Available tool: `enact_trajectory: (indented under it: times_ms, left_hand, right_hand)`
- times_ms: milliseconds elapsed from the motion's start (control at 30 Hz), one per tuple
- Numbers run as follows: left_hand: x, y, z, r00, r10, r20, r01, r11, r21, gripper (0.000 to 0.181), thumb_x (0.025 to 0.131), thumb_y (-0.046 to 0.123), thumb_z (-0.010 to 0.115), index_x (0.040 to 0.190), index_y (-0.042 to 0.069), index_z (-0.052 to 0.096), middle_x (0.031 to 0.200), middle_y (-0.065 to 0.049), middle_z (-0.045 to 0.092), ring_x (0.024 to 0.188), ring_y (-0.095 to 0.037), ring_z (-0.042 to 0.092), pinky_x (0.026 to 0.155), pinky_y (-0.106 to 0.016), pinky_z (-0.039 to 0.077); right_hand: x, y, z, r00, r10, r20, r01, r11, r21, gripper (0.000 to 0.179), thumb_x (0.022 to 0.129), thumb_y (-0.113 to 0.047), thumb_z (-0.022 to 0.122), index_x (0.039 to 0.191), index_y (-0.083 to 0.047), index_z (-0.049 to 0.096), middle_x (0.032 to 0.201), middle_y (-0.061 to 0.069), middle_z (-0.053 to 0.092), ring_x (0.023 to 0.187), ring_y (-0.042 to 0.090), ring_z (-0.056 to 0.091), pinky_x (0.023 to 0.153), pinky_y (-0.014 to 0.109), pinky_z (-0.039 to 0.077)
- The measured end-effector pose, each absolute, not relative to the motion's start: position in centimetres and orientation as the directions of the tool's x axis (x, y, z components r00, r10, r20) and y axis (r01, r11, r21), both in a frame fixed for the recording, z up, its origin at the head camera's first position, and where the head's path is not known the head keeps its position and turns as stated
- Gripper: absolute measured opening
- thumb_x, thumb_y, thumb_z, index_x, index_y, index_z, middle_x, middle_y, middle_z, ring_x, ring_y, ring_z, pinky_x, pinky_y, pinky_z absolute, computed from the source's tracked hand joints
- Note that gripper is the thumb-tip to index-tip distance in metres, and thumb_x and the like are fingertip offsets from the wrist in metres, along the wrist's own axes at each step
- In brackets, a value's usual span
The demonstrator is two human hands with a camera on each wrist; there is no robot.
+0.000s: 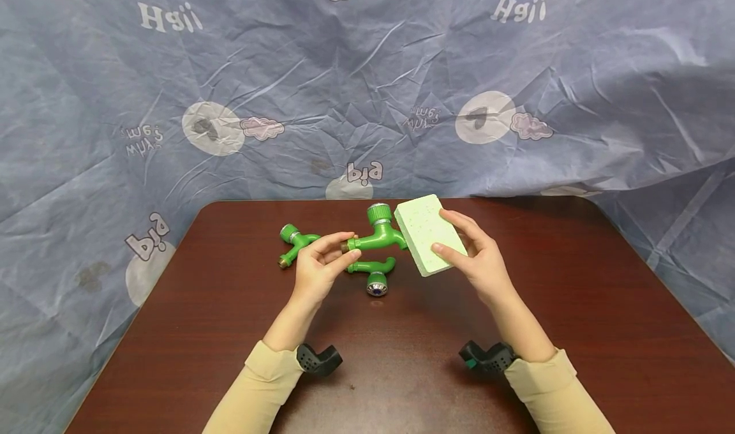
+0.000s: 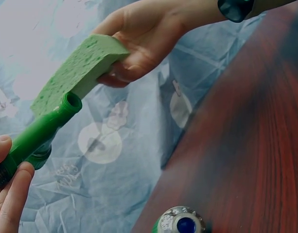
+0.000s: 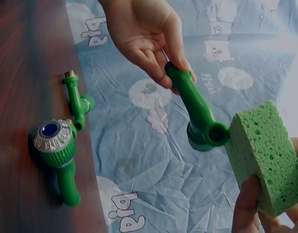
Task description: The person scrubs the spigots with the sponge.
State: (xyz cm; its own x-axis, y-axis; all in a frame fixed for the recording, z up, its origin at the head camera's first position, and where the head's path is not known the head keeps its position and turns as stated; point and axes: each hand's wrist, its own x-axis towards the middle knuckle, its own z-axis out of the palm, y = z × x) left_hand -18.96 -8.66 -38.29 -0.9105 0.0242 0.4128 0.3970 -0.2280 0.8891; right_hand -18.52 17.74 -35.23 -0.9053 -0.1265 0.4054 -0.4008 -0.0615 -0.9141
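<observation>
"Quick pass, near end first. What are you getting?"

"On my remote feed I'm seeing cream sleeves [image 1: 258, 380] reaching over the brown surface [image 1: 402, 370], a dark mount [image 1: 318, 359] sitting at each wrist."

"Grips?"

"Left grip [image 1: 318, 269] is pinching a green tap [image 1: 376, 237] by its threaded end, thumb against fingers. Right grip [image 1: 482, 261] is holding a pale green sponge [image 1: 427, 233], thumb pressing its broad face, fingers gripping the edge."

"Where's the held tap?"

"It's hovering above the surface, spout end pointing at the sponge, knob standing uppermost in the head view. The two are sitting right beside each other; whether they're touching, I'm not managing to tell."

"Beyond that?"

"Two more taps are lying on the surface. The nearer tap [image 1: 377, 279] is facing me with its silver-and-blue knob cap; the farther tap [image 1: 298, 241] is lying more to the left, partly hiding behind the left grip."

"Back?"

"Wrinkled blue printed cloth [image 1: 321, 102] is hanging behind everything."
</observation>
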Motion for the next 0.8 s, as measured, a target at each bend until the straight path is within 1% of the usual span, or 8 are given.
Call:
enact_trajectory:
  times_ms: [133, 267, 367, 467, 600, 667, 800]
  left_hand:
    - [-19.1, -9.1, -38.2, -0.912, 0.003, 0.41, 0.397, -0.249, 0.884, 0.036, 0.077, -0.007, 0.072, 0.11, -0.014, 0.061, 0.105, -0.027, 0.063, 0.077, -0.017, 0.068, 0.065, -0.023, 0.056]
    - [-19.3, -9.3, -38.2, -0.909, -0.012, 0.417, 0.404, -0.272, 0.873, 0.037, 0.077, -0.009, 0.071, 0.111, -0.017, 0.058, 0.107, -0.031, 0.061, 0.075, -0.017, 0.068, 0.068, -0.027, 0.057]
    - [-19.3, -9.3, -38.2, -0.91, -0.016, 0.413, 0.401, -0.278, 0.873, 0.036, 0.078, -0.01, 0.07, 0.111, -0.017, 0.058, 0.106, -0.027, 0.063, 0.075, -0.017, 0.068, 0.068, -0.028, 0.057]
    - [-19.2, -9.1, -38.3, -0.916, -0.012, 0.401, 0.388, -0.277, 0.879, 0.035, 0.077, -0.009, 0.071, 0.11, -0.016, 0.06, 0.103, -0.02, 0.066, 0.075, -0.016, 0.068, 0.066, -0.026, 0.056]
    - [-19.1, -8.7, -38.4, -0.917, -0.001, 0.4, 0.387, -0.257, 0.886, 0.035, 0.077, -0.007, 0.072, 0.11, -0.015, 0.061, 0.099, -0.011, 0.069, 0.075, -0.016, 0.068, 0.065, -0.022, 0.055]
    - [-19.0, -8.5, -38.4, -0.916, 0.001, 0.402, 0.389, -0.245, 0.888, 0.035, 0.077, -0.008, 0.072, 0.109, -0.014, 0.061, 0.099, -0.013, 0.069, 0.075, -0.015, 0.068, 0.064, -0.021, 0.054]
    - [-18.9, -8.3, -38.4, -0.919, 0.013, 0.393, 0.382, -0.215, 0.899, 0.035, 0.076, -0.007, 0.073, 0.109, -0.013, 0.063, 0.101, -0.022, 0.067, 0.074, -0.014, 0.068, 0.061, -0.02, 0.053]
  right_hand:
    - [-18.6, 18.3, -35.2, -0.905, -0.17, 0.39, -0.387, -0.054, -0.921, 0.055, 0.081, 0.01, 0.066, 0.133, 0.0, 0.051, 0.134, 0.006, 0.045, 0.099, 0.017, 0.056, 0.069, 0.019, 0.053]
    - [-18.6, 18.7, -35.1, -0.889, -0.225, 0.398, -0.394, -0.066, -0.917, 0.055, 0.081, 0.009, 0.066, 0.133, -0.001, 0.051, 0.134, 0.006, 0.046, 0.101, 0.014, 0.055, 0.071, 0.018, 0.052]
    - [-18.4, 18.8, -35.0, -0.872, -0.27, 0.407, -0.404, -0.068, -0.912, 0.055, 0.081, 0.01, 0.066, 0.133, -0.001, 0.051, 0.133, 0.006, 0.046, 0.1, 0.015, 0.054, 0.071, 0.018, 0.052]
    - [-18.2, 18.4, -35.0, -0.855, -0.317, 0.411, -0.419, -0.047, -0.907, 0.056, 0.08, 0.009, 0.067, 0.132, -0.001, 0.051, 0.134, 0.007, 0.046, 0.1, 0.017, 0.054, 0.07, 0.019, 0.052]
    - [-17.7, 17.4, -35.2, -0.828, -0.373, 0.418, -0.443, -0.02, -0.896, 0.057, 0.078, 0.008, 0.07, 0.131, 0.001, 0.051, 0.135, 0.01, 0.043, 0.104, 0.02, 0.054, 0.073, 0.02, 0.051]
    - [-17.5, 16.9, -35.2, -0.818, -0.39, 0.423, -0.451, -0.021, -0.892, 0.058, 0.077, 0.009, 0.071, 0.13, 0.003, 0.051, 0.135, 0.011, 0.043, 0.107, 0.022, 0.053, 0.075, 0.02, 0.051]
    - [-17.3, 16.2, -35.6, -0.806, -0.39, 0.445, -0.474, -0.026, -0.88, 0.058, 0.076, 0.01, 0.071, 0.13, 0.004, 0.051, 0.134, 0.012, 0.044, 0.111, 0.022, 0.052, 0.08, 0.02, 0.05]
